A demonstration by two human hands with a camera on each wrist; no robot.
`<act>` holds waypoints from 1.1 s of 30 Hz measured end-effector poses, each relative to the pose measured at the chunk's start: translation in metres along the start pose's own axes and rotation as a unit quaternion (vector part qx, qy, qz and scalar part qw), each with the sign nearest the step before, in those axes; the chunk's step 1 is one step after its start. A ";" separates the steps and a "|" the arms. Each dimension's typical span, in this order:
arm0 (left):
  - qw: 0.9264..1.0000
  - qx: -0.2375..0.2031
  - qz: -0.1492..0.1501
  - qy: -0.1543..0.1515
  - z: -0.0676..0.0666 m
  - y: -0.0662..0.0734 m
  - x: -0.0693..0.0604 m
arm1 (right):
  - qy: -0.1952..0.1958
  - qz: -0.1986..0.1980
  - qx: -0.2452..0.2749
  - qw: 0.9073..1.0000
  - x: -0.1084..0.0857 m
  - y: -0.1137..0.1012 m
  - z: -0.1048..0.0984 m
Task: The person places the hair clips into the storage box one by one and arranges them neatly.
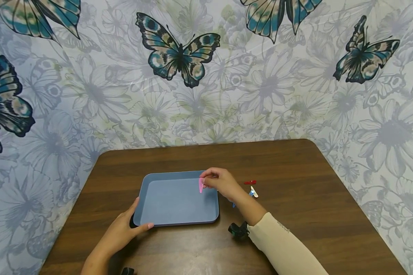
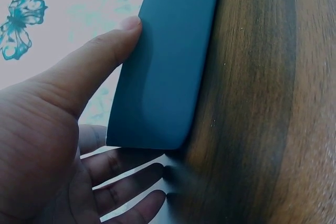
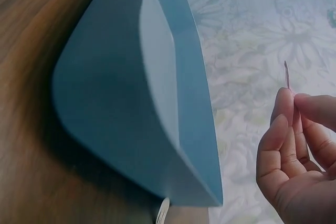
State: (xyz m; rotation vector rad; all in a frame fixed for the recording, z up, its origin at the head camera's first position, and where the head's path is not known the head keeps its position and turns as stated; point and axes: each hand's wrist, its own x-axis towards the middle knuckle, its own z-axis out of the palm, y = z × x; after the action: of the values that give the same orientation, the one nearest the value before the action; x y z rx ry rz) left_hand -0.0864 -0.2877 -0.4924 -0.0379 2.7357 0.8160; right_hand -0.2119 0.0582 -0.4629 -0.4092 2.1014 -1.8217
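A blue-grey tray [image 1: 177,198] lies on the wooden table, its inside bare in the head view. My left hand [image 1: 122,229] is at its near left corner; in the left wrist view the thumb of that hand [image 2: 47,145] touches the tray's side [image 2: 163,66], with the other fingers loosely spread by the corner. Over the tray's right part, my right hand [image 1: 223,185] pinches a pink clip [image 1: 201,185] between thumb and fingertips. From the right wrist, the clip [image 3: 286,74] shows as a thin edge above the hand [image 3: 299,161].
Right of the tray lie a red clip [image 1: 250,182], a white clip [image 1: 254,191] and a blue clip [image 1: 251,193], with another blue piece [image 1: 233,205] partly behind the right wrist. A patterned butterfly cloth [image 1: 199,110] hangs behind the table [image 1: 296,172].
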 end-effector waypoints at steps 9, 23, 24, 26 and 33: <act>1.000 0.001 0.005 0.008 0.002 -0.002 0.001 | -0.005 -0.013 0.003 1.000 0.017 -0.005 0.019; 1.000 -0.001 0.010 0.011 0.003 -0.004 0.001 | -0.015 -0.005 0.015 1.000 0.036 -0.008 0.046; 1.000 -0.001 0.010 0.013 0.003 -0.004 0.002 | -0.016 -0.003 0.017 1.000 0.037 -0.008 0.048; 1.000 0.000 0.009 0.013 0.003 -0.005 0.002 | -0.017 0.000 0.021 1.000 0.041 -0.007 0.053; 1.000 -0.002 0.008 0.013 0.003 -0.004 0.002 | -0.015 0.004 0.019 1.000 0.053 -0.006 0.067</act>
State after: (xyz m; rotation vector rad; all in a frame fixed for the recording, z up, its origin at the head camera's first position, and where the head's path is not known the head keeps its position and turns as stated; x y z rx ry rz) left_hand -0.0870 -0.2896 -0.4974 -0.0271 2.7618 0.8301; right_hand -0.2315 -0.0253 -0.4688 -0.4150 2.0428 -1.8355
